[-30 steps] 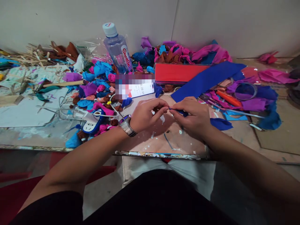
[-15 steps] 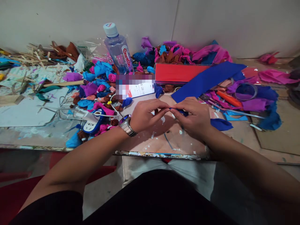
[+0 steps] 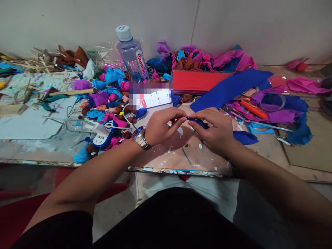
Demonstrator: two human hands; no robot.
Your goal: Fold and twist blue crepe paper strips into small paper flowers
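Observation:
Between my two hands, over the front of the table, is a small piece of dark blue crepe paper. My left hand, a metal watch on its wrist, pinches the paper's left tip between thumb and forefinger. My right hand has its fingers closed round the rest, and much of the paper is hidden there. Just beyond my hands a long blue crepe strip leans over a red box. Another blue scrap lies right of my right wrist.
A phone lies behind my left hand, with a water bottle standing past it. At the left are a power strip with cables and several crumpled paper flowers. A tape roll and an orange cutter lie right.
My right thumb has eased slightly away from the left fingertips, and the gap between the hands looks a little wider. Both hands still hold the blue paper in the same place.

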